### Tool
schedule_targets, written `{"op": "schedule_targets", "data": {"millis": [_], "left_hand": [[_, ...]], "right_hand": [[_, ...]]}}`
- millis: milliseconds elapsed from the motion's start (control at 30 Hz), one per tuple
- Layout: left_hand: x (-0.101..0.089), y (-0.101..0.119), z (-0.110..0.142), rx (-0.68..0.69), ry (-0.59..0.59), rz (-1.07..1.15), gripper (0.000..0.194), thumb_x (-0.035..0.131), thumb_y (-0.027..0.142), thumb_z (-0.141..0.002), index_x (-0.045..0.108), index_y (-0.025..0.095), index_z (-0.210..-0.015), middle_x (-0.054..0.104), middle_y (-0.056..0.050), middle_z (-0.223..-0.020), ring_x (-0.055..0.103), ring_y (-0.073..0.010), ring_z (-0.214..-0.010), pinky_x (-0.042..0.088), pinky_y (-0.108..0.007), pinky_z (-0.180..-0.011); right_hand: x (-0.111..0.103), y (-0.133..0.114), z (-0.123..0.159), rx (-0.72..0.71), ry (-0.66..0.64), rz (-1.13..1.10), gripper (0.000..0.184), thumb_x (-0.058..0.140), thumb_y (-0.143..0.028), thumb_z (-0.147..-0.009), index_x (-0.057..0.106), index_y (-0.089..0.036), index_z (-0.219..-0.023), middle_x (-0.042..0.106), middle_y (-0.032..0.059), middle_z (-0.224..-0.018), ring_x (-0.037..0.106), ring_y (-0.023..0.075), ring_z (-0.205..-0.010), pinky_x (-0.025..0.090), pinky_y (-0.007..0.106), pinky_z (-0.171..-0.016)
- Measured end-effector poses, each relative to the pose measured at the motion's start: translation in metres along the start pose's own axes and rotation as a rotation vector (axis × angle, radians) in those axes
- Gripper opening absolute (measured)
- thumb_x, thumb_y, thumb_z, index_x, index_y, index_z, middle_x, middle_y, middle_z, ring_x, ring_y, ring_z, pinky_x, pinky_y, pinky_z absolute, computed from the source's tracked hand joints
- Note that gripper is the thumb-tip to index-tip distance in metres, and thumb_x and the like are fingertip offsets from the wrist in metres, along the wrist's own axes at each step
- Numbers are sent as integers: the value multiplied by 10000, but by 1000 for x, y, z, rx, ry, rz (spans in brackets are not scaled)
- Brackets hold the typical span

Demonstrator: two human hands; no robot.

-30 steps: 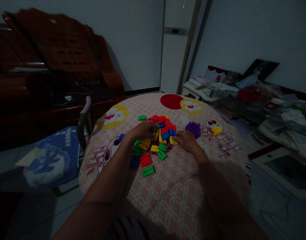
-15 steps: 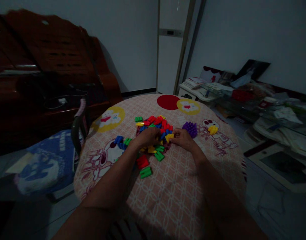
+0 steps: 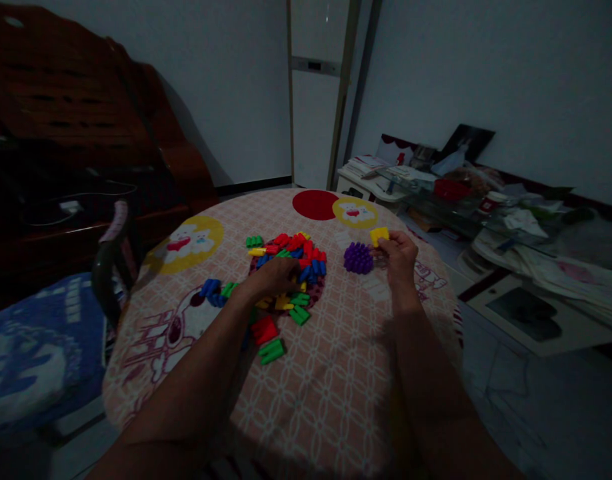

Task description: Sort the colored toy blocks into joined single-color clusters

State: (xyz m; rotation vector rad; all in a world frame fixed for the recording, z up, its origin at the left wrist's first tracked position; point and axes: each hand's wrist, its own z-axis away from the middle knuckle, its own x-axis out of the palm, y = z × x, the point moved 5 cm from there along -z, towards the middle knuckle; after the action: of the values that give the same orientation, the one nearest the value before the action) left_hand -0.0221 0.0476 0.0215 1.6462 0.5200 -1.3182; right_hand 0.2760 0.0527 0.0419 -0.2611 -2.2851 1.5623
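1. And here's the right hand (image 3: pixel 402 257), gripping a yellow block (image 3: pixel 379 236) at its fingertips, up beside the purple cluster (image 3: pixel 358 258); whether that block is one piece or several joined, I can't tell.
2. Over to the left hand (image 3: pixel 276 277): fingers curled down into the coloured pile (image 3: pixel 309 250), and whether they're gripping anything is hidden.
3. The pile sits under and around those left fingers on the bench (image 3: pixel 326 400), with blue pieces (image 3: pixel 212 291) out to their left and a red block (image 3: pixel 264 330) and a green block (image 3: pixel 272 351) on the wearer's side.
4. The step in hand looks like handling pieces one by one, right hand carrying, left hand in among the pile.
5. From here, any setting down calls for a level lowering and a clean release, minding the purple cluster; the left hand's work calls for a narrow pinch, as neighbouring pieces could easily get nudged.
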Motion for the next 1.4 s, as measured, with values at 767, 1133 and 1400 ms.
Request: {"op": "schedule_targets", "data": {"millis": [767,1133,1400], "left_hand": [[0,-1,0,6,6,-18,220,717,287,-717,630,183,-891,671,-30,-813,625,-197,-727,403,-275,-625],[-8,-4,2,-15,60,18,233,744,313,-670,677,190,-855,690,-24,-771,630,-193,-700,415,-267,-614],[-24,-3,9,-55,173,209,340,736,319,-642,686,157,-937,718,-50,-891,669,-212,-791,499,-277,-664]], "right_hand": [[-116,29,-26,-41,355,1116,354,492,-306,-787,774,-116,-882,743,149,-864,623,247,-784,444,332,-743],[-108,26,-29,-32,302,1140,337,435,-287,-783,736,-139,-758,707,121,-763,583,234,-745,435,329,-715],[-61,-4,-11,-295,389,934,317,443,-294,-828,712,-141,-899,727,139,-930,647,245,-873,480,363,-853]]}}
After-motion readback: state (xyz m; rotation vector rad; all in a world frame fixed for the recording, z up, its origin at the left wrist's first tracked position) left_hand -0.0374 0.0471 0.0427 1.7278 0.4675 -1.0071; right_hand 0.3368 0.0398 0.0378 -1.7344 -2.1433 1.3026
